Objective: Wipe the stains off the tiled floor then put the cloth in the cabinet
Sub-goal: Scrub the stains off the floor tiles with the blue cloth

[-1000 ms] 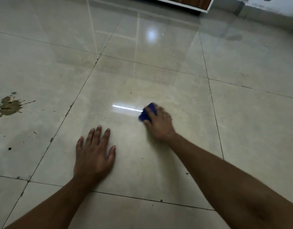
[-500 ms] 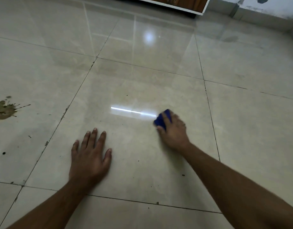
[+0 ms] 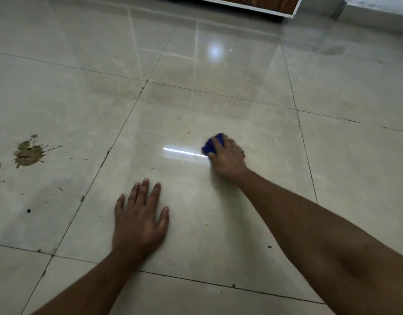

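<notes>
small blue wadded cloth (image 3: 213, 145) is clamped under the right hand (image 3: 229, 159) to scrub glossy beige floor tile (image 3: 218, 223); left hand (image 3: 139, 223), spread flat, props the body.

We press our left hand (image 3: 140, 220) flat on the tiled floor (image 3: 241, 92), near us. Our right hand (image 3: 228, 155) lies farther ahead and to the right, on top of the cloth (image 3: 211, 145). The splattered stain (image 3: 27, 153) sits far left, well apart. The cabinet (image 3: 264, 4) stands behind, at the far edge.
</notes>
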